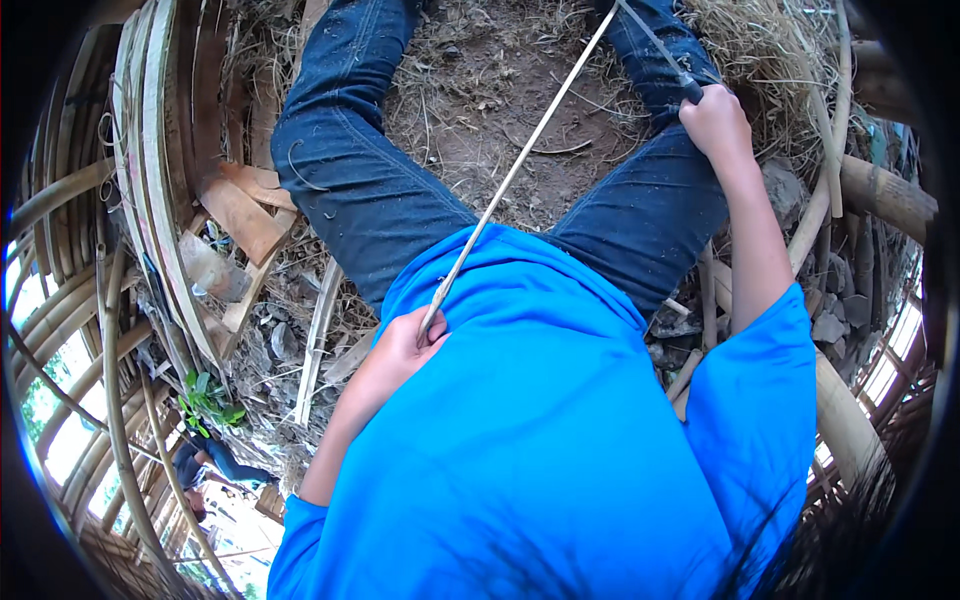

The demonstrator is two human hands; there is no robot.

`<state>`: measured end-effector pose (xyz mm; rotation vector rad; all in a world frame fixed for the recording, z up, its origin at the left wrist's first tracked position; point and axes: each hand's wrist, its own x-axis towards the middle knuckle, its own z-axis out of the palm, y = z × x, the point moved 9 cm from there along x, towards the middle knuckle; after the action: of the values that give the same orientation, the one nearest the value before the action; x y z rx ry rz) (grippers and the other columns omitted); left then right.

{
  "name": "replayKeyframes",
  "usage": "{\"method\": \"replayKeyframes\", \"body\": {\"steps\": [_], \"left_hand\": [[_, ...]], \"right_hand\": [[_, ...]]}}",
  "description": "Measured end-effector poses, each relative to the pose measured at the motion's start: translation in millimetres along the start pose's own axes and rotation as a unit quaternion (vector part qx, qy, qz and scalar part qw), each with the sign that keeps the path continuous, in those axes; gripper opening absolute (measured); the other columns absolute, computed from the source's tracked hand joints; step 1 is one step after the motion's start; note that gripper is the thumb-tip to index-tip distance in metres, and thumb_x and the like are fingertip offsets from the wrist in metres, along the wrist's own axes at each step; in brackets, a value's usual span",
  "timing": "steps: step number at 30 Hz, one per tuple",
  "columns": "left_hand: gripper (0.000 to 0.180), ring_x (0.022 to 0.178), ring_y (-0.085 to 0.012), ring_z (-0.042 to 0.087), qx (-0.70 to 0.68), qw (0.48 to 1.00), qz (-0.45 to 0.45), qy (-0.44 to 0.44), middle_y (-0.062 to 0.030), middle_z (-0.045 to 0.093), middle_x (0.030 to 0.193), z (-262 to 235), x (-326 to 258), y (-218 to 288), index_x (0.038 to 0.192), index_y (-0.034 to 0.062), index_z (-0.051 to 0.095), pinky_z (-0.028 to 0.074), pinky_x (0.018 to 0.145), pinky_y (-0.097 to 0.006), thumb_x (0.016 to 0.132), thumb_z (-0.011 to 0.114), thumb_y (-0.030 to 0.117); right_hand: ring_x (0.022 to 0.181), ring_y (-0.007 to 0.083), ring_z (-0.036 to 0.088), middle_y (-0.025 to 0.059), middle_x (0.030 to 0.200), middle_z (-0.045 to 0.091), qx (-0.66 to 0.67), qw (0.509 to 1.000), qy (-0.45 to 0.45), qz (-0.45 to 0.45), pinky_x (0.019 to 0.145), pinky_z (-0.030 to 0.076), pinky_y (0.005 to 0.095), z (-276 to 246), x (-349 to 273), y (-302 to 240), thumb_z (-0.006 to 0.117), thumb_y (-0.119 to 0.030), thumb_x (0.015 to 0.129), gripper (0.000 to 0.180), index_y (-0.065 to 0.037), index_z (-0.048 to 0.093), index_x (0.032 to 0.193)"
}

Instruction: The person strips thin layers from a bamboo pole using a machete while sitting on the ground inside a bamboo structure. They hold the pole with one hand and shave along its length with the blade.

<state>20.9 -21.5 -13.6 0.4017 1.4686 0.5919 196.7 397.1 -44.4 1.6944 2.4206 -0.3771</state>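
A long, thin, pale strip of wood or bamboo (pixel 517 170) slants up from my lap to the far edge of the view. Its near end sits in my left hand (pixel 408 346), whose fingers are closed round it against my blue shirt. My right hand (pixel 718 122) grips the dark handle of a knife (pixel 662 48) above my right knee. The narrow grey blade points up and to the left. Blade and strip meet at the top edge of the picture; whether they touch there I cannot tell.
My legs (pixel 375 190) in dark jeans are spread over bare soil (pixel 470 110) and dry straw (pixel 745 35). Long split planks (pixel 150 150) and wood offcuts (pixel 245 215) lie at left. Bamboo poles (pixel 885 198) and stones stand at right. Another person (pixel 205 465) is at lower left.
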Motion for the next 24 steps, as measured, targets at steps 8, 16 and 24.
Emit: {"method": "replayKeyframes", "body": {"steps": [8, 16, 24], "left_hand": [[0.025, 0.062, -0.0032, 0.033, -0.005, 0.999, -0.032, -0.001, 0.0057, 0.037, 0.068, -2, 0, 1, 0.080, 0.0038, 0.044, 0.028, 0.050, -0.024, 0.089, 0.065, 0.014], [0.025, 0.063, -0.0030, 0.033, -0.015, 0.999, -0.033, 0.008, 0.0058, 0.037, 0.069, -4, 0, -5, 0.080, 0.0037, 0.045, 0.028, 0.050, -0.024, 0.089, 0.065, 0.015], [0.026, 0.062, -0.0028, 0.033, -0.032, 0.998, -0.055, 0.005, 0.0059, 0.038, 0.070, -1, 0, 0, 0.080, 0.0035, 0.045, 0.028, 0.050, -0.024, 0.089, 0.065, 0.016]], "right_hand": [[0.076, 0.0405, 0.066, 0.0255, 0.077, 0.065, 0.129, 0.961, -0.170, -0.174, 0.075, 0.053, 0.0486, 32, -115, -137, 0.059, -0.017, 0.075, 0.019, 0.000, 0.067, 0.075], [0.046, 0.0091, 0.048, 0.0009, 0.065, 0.052, 0.369, 0.887, -0.222, -0.164, 0.042, 0.038, 0.0256, 27, -103, -124, 0.070, -0.031, 0.085, 0.032, -0.003, 0.057, 0.094], [0.048, 0.0119, 0.052, 0.0067, 0.057, 0.054, 0.387, 0.916, -0.073, -0.077, 0.045, 0.039, 0.0297, 20, -67, -73, 0.058, -0.031, 0.094, 0.031, 0.000, 0.061, 0.091]]}}
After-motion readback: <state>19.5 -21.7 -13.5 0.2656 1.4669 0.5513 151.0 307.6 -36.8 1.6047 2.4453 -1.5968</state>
